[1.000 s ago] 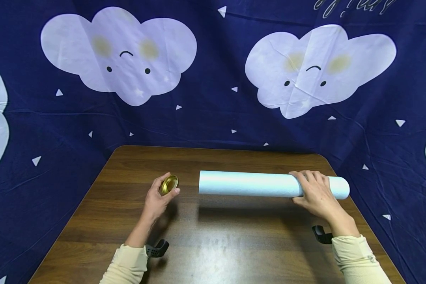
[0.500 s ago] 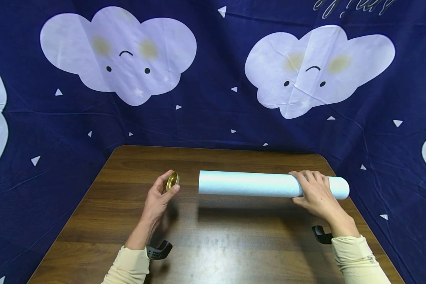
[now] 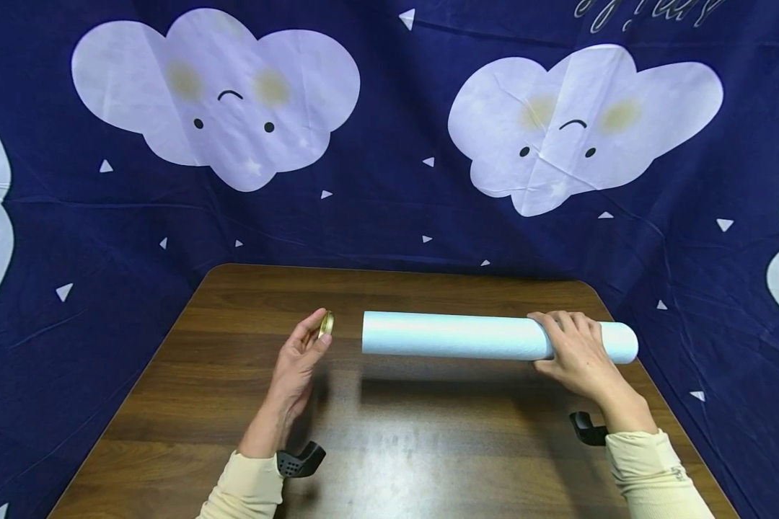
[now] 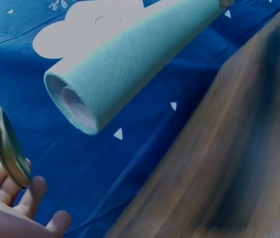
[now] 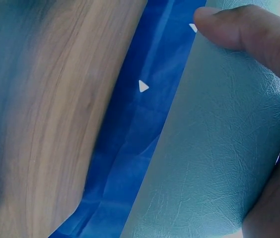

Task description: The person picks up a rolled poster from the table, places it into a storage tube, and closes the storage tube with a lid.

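Observation:
A long pale-blue cardboard tube [image 3: 448,335] lies level above the table, gripped near its right end by my right hand [image 3: 574,353]. In the left wrist view its near end is uncovered, and a rolled white sheet [image 4: 78,106] shows inside. My left hand [image 3: 295,367] pinches a round gold metal lid [image 3: 326,324] between thumb and fingers, a short gap left of that uncovered end. The lid [image 4: 10,148] stands on edge, its rim facing the tube. In the right wrist view my thumb [image 5: 244,29] presses along the textured tube.
Below is a brown wooden table [image 3: 389,447] with rounded far corners; the tube's shadow falls on it. A dark blue cloth [image 3: 389,144] with white clouds hangs behind and at both sides. Black wrist mounts [image 3: 301,460] sit at both sleeves.
My left hand has moved slightly right and turned the lid from showing its gold inner face to nearly edge-on, facing the tube. The tube and right hand have hardly moved.

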`<state>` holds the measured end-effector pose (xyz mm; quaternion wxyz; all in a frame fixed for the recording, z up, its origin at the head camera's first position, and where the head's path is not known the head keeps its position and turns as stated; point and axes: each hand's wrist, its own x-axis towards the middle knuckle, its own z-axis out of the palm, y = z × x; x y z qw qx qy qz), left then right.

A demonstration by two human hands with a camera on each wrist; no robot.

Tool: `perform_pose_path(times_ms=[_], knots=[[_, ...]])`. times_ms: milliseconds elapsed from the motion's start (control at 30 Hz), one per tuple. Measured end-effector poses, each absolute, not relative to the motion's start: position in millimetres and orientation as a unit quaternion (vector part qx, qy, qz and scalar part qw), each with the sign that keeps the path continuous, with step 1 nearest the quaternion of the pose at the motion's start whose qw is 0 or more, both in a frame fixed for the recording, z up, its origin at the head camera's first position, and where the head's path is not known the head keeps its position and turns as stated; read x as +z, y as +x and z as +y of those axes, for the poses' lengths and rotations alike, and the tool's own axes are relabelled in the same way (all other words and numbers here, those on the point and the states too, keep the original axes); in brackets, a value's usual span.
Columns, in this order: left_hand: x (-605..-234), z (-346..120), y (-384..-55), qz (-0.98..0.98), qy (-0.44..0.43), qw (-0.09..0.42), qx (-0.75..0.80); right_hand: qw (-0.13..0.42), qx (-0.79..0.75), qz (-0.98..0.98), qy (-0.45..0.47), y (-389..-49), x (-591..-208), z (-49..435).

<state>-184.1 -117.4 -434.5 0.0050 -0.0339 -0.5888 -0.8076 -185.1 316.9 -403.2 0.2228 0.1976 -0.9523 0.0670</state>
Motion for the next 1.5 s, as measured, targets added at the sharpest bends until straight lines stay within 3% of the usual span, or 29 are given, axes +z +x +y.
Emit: perform_pose_path(times_ms=[1500], knots=[[-439, -70, -179, -0.486, -0.042, -0.013, -0.873, 0.225, 0.071, -0.951, 0.202, -185, -401, 311]])
